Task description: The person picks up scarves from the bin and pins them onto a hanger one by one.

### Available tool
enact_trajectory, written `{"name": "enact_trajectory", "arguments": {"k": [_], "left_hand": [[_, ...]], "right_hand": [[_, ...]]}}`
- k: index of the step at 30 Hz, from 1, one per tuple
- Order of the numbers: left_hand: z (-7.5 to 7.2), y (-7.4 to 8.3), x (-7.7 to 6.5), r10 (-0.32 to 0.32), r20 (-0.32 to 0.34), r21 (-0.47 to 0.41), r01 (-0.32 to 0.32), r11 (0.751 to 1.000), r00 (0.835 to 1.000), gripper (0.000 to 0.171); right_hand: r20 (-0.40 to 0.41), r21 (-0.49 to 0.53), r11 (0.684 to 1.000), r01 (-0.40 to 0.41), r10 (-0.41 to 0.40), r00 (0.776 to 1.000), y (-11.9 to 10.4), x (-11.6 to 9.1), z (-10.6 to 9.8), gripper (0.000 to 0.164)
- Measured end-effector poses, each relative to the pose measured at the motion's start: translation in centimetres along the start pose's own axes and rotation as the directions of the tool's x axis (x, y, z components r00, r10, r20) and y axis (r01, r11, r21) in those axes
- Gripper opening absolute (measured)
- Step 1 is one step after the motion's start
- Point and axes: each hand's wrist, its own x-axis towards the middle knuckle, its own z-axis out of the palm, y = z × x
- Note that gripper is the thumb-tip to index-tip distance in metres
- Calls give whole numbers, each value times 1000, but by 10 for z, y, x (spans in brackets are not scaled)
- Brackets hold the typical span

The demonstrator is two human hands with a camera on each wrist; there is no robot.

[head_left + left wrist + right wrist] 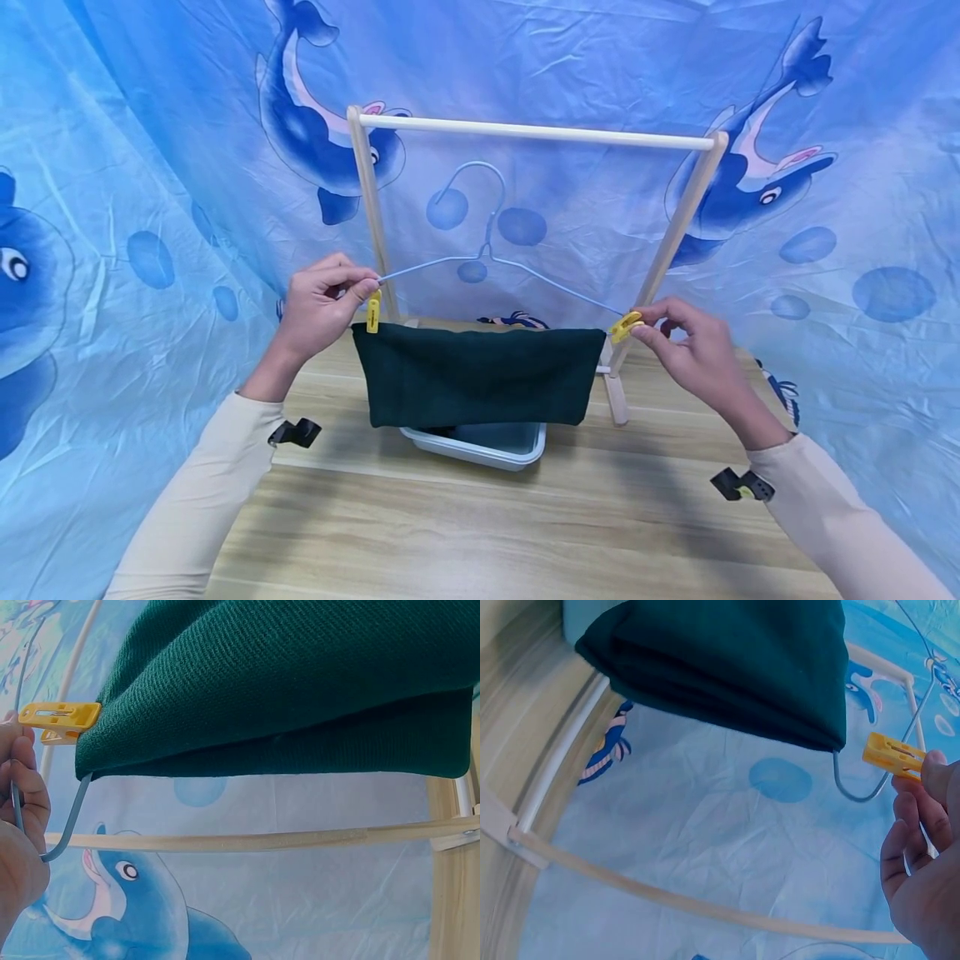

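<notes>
A dark green folded cloth (480,379) hangs over the lower bar of a light blue wire hanger (489,236). My left hand (318,304) grips the hanger's left end, fingers curled around the wire. Beside those fingers, one yellow clothespin (372,312) is clamped at the cloth's upper left corner. At the other end, my right hand (693,346) pinches a second yellow clothespin (625,327) between thumb and fingers. In the right wrist view this clothespin (881,754) overlaps the hanger wire, with a small gap between it and the cloth's edge.
Behind the hanger stands a wooden rack with a white top rail (536,131). A pale plastic basin (480,452) sits on the wood-grain table (480,533), partly hidden below the cloth. Blue dolphin-print curtain (585,75) surrounds the back and sides.
</notes>
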Motion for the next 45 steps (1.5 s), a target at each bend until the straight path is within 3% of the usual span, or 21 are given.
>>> {"name": "enact_trajectory", "arguments": {"k": [5,13,23,33,45], "left_hand": [[0,0,0,-1,-3,-1,1,1000,1000,10],[0,0,1,2,-2,-22,-2,1000,1000,10],[-1,1,2,36,12,-40,-36,999,999,12],[1,0,-1,65,12,-58,-64,996,998,15],[1,1,-1,75,41,-71,-72,995,996,15]], "right_hand": [[-36,13,1000,13,-13,999,-5,6,7,14],[-89,18,994,109,-107,990,-5,11,16,18],[-110,-75,970,233,-240,965,-1,13,25,21],[-8,-120,967,224,-227,974,-2,12,29,14],[50,-154,977,149,-143,988,-8,7,28,12]]}}
